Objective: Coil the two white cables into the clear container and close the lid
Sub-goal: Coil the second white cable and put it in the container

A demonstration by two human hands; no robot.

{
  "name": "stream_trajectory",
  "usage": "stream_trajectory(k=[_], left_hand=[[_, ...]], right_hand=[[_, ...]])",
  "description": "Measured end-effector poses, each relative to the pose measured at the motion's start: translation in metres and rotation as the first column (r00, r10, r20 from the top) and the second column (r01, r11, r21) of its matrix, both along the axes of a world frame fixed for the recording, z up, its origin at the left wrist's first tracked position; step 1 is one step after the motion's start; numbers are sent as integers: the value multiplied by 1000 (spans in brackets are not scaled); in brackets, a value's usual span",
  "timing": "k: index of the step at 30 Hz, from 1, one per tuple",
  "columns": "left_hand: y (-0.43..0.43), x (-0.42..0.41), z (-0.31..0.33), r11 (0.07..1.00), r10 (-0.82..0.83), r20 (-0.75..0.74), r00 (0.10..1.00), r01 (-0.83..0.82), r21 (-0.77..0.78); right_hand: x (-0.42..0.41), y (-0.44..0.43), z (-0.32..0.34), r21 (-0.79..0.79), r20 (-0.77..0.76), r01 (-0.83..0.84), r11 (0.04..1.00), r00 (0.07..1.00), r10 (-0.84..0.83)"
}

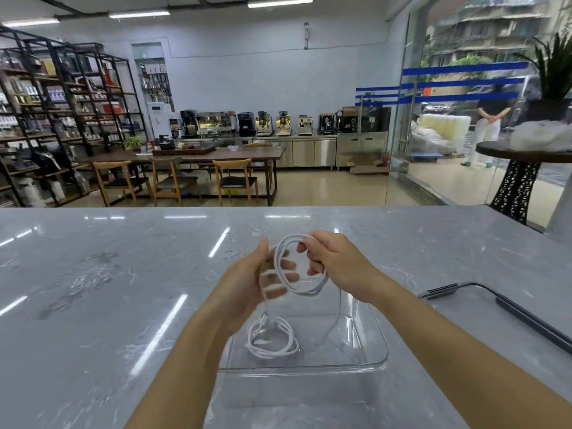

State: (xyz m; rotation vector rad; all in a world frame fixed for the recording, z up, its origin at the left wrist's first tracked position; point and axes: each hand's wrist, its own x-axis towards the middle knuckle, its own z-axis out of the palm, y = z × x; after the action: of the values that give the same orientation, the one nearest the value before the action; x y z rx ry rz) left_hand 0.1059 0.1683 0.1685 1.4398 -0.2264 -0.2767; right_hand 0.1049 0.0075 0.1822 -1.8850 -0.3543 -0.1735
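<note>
A clear container (pixel 379 356) stands on the grey marble counter in front of me. One white cable (pixel 272 340) lies coiled inside it, on the left part of its floor. A second white cable (pixel 305 291) is looped in the air above the container. My left hand (pixel 257 280) has its fingers inside the loop, and my right hand (pixel 334 261) pinches the loop's top. A loose tail of this cable hangs down into the container. The lid (pixel 520 314), clear with a dark rim, lies flat on the counter to the right.
The marble counter (pixel 108 289) stretches wide to the left and far side. Beyond it are a wooden table with chairs, shelves, coffee machines and a glass door. A round black table (pixel 523 156) stands at the far right.
</note>
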Motion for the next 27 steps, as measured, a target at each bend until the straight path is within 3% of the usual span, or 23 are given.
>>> stream_trajectory(k=[2, 5, 10, 14, 19, 20, 23, 25, 27], left_hand=[[7, 5, 9, 979, 58, 133, 989, -82, 185], [2, 3, 18, 941, -17, 260, 966, -73, 331], [-5, 1, 13, 998, -26, 56, 998, 23, 63], [-6, 2, 11, 979, 200, 54, 978, -198, -42], [2, 10, 13, 905, 411, 135, 902, -386, -177], [2, 10, 13, 901, 425, 171, 889, -397, -175], [-1, 8, 10, 893, 450, 289, 845, -419, -163], [-4, 6, 8, 893, 450, 335, 828, -422, -156], [-9, 5, 6, 894, 446, 369, 815, -423, -146]], right_hand=[[-1, -3, 1, -27, -4, -24, 999, 1000, 24], [-1, 0, 1, -148, 27, -56, 987, 998, 61], [-3, 3, -3, -302, 110, -19, 953, 992, 55], [-4, -3, -7, -376, 91, -27, 926, 994, 66], [-12, -27, 7, -438, -136, -147, 887, 986, 96], [-13, -29, 11, -364, -169, -173, 915, 979, 118], [-14, -34, 23, 67, -124, -186, 980, 973, 193], [-16, -35, 32, 279, -57, -240, 930, 962, 266], [-19, -30, 39, 389, -2, -298, 872, 946, 324]])
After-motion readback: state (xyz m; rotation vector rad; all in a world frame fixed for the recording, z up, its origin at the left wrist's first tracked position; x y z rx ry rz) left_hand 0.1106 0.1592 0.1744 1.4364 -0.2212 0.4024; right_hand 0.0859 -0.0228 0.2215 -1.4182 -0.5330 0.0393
